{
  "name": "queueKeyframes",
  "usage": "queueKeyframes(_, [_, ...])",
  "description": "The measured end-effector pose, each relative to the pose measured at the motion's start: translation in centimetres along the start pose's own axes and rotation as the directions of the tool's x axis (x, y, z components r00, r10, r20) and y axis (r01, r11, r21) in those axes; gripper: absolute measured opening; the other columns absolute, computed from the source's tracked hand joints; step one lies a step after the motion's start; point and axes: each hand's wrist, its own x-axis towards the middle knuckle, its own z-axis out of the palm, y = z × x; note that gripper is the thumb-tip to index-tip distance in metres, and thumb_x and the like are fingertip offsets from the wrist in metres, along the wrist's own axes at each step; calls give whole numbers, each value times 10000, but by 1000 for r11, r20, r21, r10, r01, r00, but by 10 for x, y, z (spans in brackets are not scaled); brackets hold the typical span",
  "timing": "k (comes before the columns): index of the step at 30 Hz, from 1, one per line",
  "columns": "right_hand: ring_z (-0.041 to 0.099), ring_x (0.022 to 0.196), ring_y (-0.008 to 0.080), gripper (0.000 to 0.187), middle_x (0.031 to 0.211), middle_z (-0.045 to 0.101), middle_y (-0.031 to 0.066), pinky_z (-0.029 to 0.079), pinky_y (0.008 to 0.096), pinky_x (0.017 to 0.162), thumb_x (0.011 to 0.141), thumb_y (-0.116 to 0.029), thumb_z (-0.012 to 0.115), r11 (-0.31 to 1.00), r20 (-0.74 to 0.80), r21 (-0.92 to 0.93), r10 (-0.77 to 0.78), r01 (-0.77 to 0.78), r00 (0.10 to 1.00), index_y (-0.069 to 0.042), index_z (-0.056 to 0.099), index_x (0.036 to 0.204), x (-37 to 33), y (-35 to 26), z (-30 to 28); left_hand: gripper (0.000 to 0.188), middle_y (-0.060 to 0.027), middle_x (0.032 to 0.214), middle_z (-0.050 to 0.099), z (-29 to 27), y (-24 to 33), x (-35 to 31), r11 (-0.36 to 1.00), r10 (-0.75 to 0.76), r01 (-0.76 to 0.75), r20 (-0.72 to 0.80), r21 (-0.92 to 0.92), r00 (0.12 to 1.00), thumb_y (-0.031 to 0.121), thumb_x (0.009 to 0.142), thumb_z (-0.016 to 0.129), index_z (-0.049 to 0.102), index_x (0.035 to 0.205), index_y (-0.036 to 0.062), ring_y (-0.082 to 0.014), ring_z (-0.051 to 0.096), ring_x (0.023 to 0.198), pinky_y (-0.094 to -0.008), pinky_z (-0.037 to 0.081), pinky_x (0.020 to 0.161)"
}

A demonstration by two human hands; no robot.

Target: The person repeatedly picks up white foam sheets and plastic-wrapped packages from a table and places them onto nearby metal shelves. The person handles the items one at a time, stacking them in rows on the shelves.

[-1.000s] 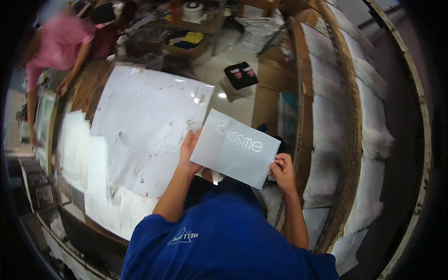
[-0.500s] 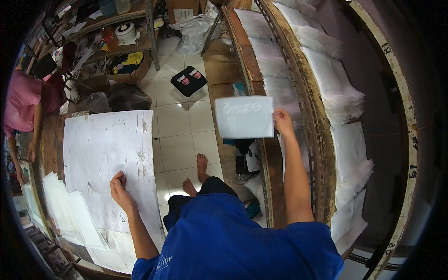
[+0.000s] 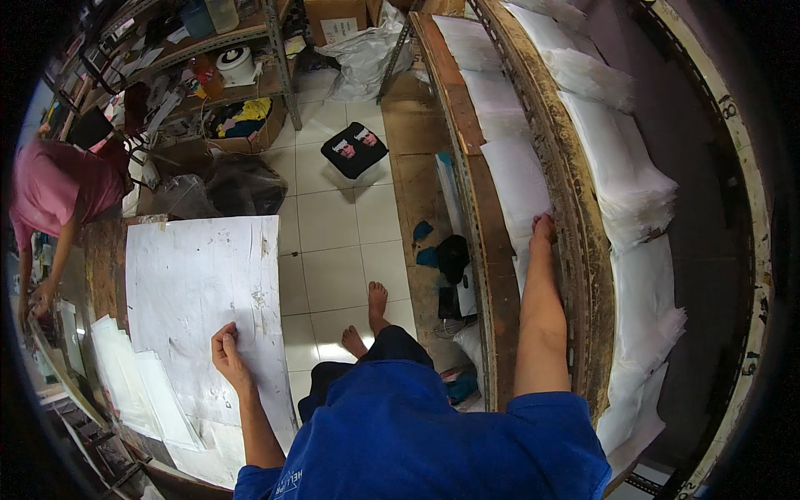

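Note:
My right hand (image 3: 543, 228) reaches into the shelf on the right, its fingers closed at the near corner of a whitish translucent sheet (image 3: 514, 179). That sheet lies on the middle of the shelf, over others like it. On the left, my left hand (image 3: 228, 354) hovers over a large white board (image 3: 200, 275), fingers curled in and nothing visible in them. Several pale sheets (image 3: 137, 379) overlap on the board's near left part.
More translucent sheets (image 3: 621, 167) fill the outer shelf beyond a worn wooden edge (image 3: 575, 217). A black square item (image 3: 354, 150) with two printed faces stands ahead over the tiled floor (image 3: 333, 275). Another person in pink (image 3: 71, 183) works at the far left.
My right hand has carried the sheet rightward from above the aisle onto the shelf. The left hand stays over the board, and the other person leans farther forward.

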Motion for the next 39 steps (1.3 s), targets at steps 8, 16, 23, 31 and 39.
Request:
queueKeyframes(8, [587,615,152,234,746,637,46,479,286,572,924,-243,494,998,-91,57,8,-3,996,-33,595,951,-23,20,20,271,-114,1031,651,-2,-5,-9,1000,11,-10,-27,28,1000,164,987,477,626,1054,-51,-171,589,961,-315,453,936])
queueKeyframes(16, [599,586,134,231,757,643,63,459,247,487,892,-215,504,997,-70,65,-31,35,997,-30,582,1007,-24,12,3,261,-102,1025,648,-1,-2,-5,998,41,-42,17,56,999,162,977,486,634,1056,-38,-164,579,945,-301,451,899])
queueKeyframes(23, [550,603,125,236,813,616,67,419,252,485,905,-146,542,992,-91,-94,-98,89,991,-29,528,1109,-79,-21,-10,256,-100,1029,648,2,0,-3,999,39,-40,35,35,999,149,965,483,637,1051,-36,-169,578,951,-305,450,897])
queueKeyframes(31, [494,599,107,206,827,553,40,424,250,517,953,-110,554,925,272,301,-314,229,910,-52,532,1149,-248,-22,15,219,-81,977,662,-2,7,-8,996,32,-32,-2,81,999,124,937,520,664,1017,-20,-151,583,869,-271,460,802])
queueKeyframes(39, [504,611,90,133,799,561,19,428,234,507,984,-201,560,997,767,-64,16,51,642,-82,576,1043,-383,66,36,198,-18,880,673,-17,4,-9,993,-7,4,-26,-114,1000,138,933,546,679,983,1,-78,540,783,-249,439,705])
